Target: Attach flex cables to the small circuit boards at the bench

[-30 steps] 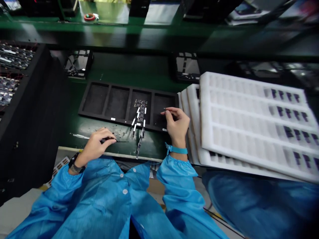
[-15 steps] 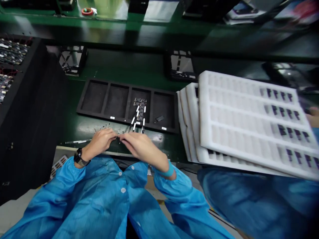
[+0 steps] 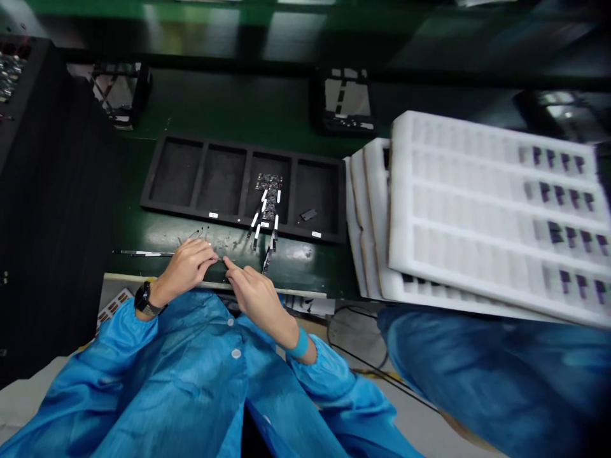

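Near the bench's front edge, my left hand [image 3: 193, 262] is closed in a pinch, and a tiny dark piece shows at its fingertips, too small to name. My right hand [image 3: 255, 294] meets it from the right, index finger stretched to that piece and the other fingers curled; its thumb is mostly hidden. Just beyond my hands lies a black foam tray [image 3: 203, 173] with four compartments. Small circuit boards [image 3: 270, 196] sit in its third compartment, and black strips with white labels [image 3: 258, 222] trail over its front rim. A small dark flat part [image 3: 309, 214] rests in the right compartment.
Stacked white foam trays [image 3: 468, 216] holding dark parts stand on the right. Beside them is another person's blue sleeve [image 3: 458, 375]. A tall black box [image 3: 62, 191] borders the left. Black device frames [image 3: 347, 102] lie behind the tray. A thin labelled strip [image 3: 143, 254] lies left of my hand.
My right hand has drawn down and slightly back, with its index finger now straighter. More of the labelled strips shows beside it. The whole view has shifted a little.
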Motion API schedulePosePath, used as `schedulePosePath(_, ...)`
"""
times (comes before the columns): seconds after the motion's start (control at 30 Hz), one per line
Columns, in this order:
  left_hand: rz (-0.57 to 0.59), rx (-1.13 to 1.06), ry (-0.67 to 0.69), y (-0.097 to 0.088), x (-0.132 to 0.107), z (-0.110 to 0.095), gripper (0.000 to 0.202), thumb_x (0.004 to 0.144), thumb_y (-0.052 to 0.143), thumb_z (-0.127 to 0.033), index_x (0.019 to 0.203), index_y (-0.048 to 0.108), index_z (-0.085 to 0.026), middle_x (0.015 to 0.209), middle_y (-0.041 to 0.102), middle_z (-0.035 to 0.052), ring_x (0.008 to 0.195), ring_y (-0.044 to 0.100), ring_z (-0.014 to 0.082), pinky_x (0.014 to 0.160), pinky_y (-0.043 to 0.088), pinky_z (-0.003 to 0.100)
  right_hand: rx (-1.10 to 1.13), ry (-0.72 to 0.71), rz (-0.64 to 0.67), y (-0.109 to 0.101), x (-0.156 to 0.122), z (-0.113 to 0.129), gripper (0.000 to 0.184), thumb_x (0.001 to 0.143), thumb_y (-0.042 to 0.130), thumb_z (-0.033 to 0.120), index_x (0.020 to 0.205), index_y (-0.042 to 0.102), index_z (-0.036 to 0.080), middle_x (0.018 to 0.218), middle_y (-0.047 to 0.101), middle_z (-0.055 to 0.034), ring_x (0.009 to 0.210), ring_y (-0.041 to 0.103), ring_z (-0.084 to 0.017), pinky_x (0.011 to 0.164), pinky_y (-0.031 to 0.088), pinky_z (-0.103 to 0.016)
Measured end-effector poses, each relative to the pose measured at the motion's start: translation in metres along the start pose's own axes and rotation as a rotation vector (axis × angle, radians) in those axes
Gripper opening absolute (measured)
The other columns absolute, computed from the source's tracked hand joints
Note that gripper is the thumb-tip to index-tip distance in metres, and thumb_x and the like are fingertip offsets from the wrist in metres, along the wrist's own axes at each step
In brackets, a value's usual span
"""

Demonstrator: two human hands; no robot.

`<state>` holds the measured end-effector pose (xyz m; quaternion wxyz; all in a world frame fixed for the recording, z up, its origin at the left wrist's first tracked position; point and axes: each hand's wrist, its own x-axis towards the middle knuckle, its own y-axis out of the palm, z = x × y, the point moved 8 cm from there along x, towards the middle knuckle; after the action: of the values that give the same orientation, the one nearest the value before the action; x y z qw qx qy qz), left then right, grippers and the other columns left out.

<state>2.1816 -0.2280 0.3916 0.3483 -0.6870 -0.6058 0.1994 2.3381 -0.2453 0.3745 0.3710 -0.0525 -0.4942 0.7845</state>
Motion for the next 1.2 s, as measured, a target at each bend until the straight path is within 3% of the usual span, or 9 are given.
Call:
schedulePosePath(0.1, -0.161, -0.232, -0.212, -0.018, -0.001, 0.017, 0.011, 0.095, 0.070, -0.028, 0.092, 0.078, -0.020, 0.092, 0.079, 0.0071, 0.088, 0.071, 0.0234, 0.085, 0.055, 0.037, 0.082, 0.033, -0.017, -0.002, 0.001, -0.005, 0.018, 0.107, 0.051, 0.011, 0.110, 0.064, 0.023, 0.144, 0.072, -0.0132, 0.078, 0.072, -0.025, 0.070, 0.061, -0.043)
schedulePosePath(0.2, -0.259, -0.459, -0.398, -0.033, -0.003, 0.027, 0.024, 0.084, 0.081, -0.034, 0.103, 0.081, -0.018, 0.092, 0.079, 0.0067, 0.084, 0.071, 0.0212, 0.079, 0.057, 0.033, 0.213, 0.072, -0.096, -0.012, 0.004, -0.007, 0.018, 0.109, 0.051, 0.015, 0.113, 0.066, 0.024, 0.137, 0.076, -0.0131, 0.092, 0.077, -0.026, 0.079, 0.064, -0.042)
schedulePosePath(0.3, -0.320, -0.656, -0.481, -0.044, -0.005, 0.024, 0.031, 0.077, 0.089, -0.037, 0.097, 0.080, -0.016, 0.090, 0.078, 0.0068, 0.079, 0.070, 0.0185, 0.073, 0.057, 0.029, 0.360, 0.071, -0.203, -0.029, 0.012, -0.001, 0.016, 0.109, 0.054, 0.018, 0.113, 0.068, 0.024, 0.117, 0.081, -0.0107, 0.102, 0.078, -0.025, 0.088, 0.064, -0.040)
schedulePosePath(0.4, -0.352, -0.831, -0.539, -0.045, -0.009, 0.017, 0.033, 0.071, 0.094, -0.035, 0.089, 0.076, -0.015, 0.085, 0.075, 0.0043, 0.070, 0.067, 0.0151, 0.066, 0.055, 0.026, 0.460, 0.087, -0.245, -0.041, 0.026, 0.003, 0.011, 0.107, 0.060, 0.022, 0.108, 0.071, 0.025, 0.097, 0.081, -0.0059, 0.086, 0.078, -0.022, 0.080, 0.063, -0.035)
schedulePosePath(0.6, -0.353, -0.980, -0.573, -0.035, -0.014, 0.007, 0.033, 0.070, 0.095, -0.031, 0.088, 0.072, -0.016, 0.081, 0.073, 0.0019, 0.065, 0.067, 0.0126, 0.065, 0.056, 0.025, 0.607, 0.134, -0.199, -0.043, 0.050, 0.001, 0.013, 0.105, 0.064, 0.024, 0.109, 0.076, 0.025, 0.099, 0.083, -0.0031, 0.087, 0.080, -0.020, 0.083, 0.064, -0.032)
schedulePosePath(0.73, -0.384, -0.988, -0.567, -0.035, -0.018, 0.005, 0.033, 0.070, 0.094, -0.030, 0.089, 0.071, -0.016, 0.086, 0.074, 0.0027, 0.067, 0.067, 0.0130, 0.065, 0.057, 0.026, 0.625, 0.150, -0.221, -0.045, 0.053, -0.001, 0.010, 0.102, 0.068, 0.026, 0.103, 0.077, 0.024, 0.094, 0.083, -0.0026, 0.081, 0.078, -0.020, 0.076, 0.062, -0.030)
schedulePosePath(0.97, -0.393, -1.037, -0.573, -0.031, -0.025, -0.002, 0.032, 0.072, 0.094, -0.029, 0.091, 0.072, -0.016, 0.083, 0.073, 0.0020, 0.066, 0.068, 0.0129, 0.065, 0.058, 0.025, 0.731, 0.162, -0.185, -0.043, 0.057, 0.003, 0.011, 0.103, 0.067, 0.027, 0.103, 0.078, 0.023, 0.092, 0.083, -0.0021, 0.081, 0.079, -0.019, 0.081, 0.064, -0.031)
schedulePosePath(1.2, -0.406, -1.064, -0.586, -0.029, -0.029, 0.000, 0.035, 0.070, 0.094, -0.029, 0.091, 0.070, -0.016, 0.082, 0.074, 0.0018, 0.065, 0.067, 0.0129, 0.064, 0.057, 0.025, 0.824, 0.247, -0.131, -0.031, 0.059, 0.002, 0.009, 0.099, 0.070, 0.030, 0.096, 0.073, 0.022, 0.086, 0.080, -0.0022, 0.077, 0.079, -0.018, 0.072, 0.065, -0.029)
